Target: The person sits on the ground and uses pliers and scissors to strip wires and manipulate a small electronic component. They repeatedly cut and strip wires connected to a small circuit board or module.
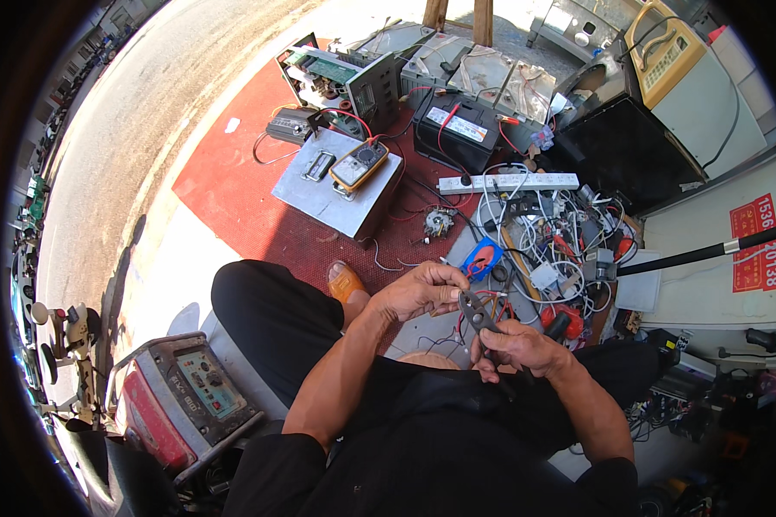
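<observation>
Above my lap, my right hand is wrapped round the handles of a pair of dark metal pliers. Their head points up and to the left, toward my left hand. The thumb and fingers of that hand are pinched together right beside the plier jaws. Whatever lies between those fingertips is too small to make out. Just beyond the hands is a blue object with red on it, and several thin coloured wires hang below it.
A yellow multimeter lies on a silver metal box on the red mat. Behind stands a black battery. A white power strip borders a tangle of cables at right. A red generator stands left.
</observation>
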Demonstrator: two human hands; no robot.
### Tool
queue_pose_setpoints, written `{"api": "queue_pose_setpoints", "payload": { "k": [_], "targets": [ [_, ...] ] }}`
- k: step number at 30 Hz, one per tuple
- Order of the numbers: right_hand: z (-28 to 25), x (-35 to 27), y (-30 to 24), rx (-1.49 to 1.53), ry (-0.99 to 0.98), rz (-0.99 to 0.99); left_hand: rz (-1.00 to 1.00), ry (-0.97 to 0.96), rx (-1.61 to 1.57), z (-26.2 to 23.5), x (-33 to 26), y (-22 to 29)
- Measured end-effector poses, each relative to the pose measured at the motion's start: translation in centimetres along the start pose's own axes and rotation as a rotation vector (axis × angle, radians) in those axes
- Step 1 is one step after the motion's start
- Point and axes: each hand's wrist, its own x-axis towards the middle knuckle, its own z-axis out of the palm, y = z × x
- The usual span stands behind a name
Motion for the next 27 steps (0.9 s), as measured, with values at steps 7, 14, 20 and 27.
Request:
{"api": "queue_pose_setpoints", "payload": {
  "k": [7, 14, 20, 27],
  "targets": [
    [0.8, -0.2, 0.4, -0.011, 0.044, -0.001, -0.013, -0.029, -0.020, -0.2, -0.1, 0.0],
    [0.8, 0.5, 0.6, -0.150, 0.042, -0.093, 0.004, -0.020, -0.073, -0.1, -0.1, -0.3],
    [-0.1, -1.0, -1.2, -0.147, -0.102, -0.029, -0.011, 0.001, -0.077, -0.2, -0.3, 0.1],
    [-1.2, -2.3, -1.7, -0.390, 0.052, 0.023, 0.022, 0.101, -0.082, 0.1, -0.1, 0.6]
  ]
}}
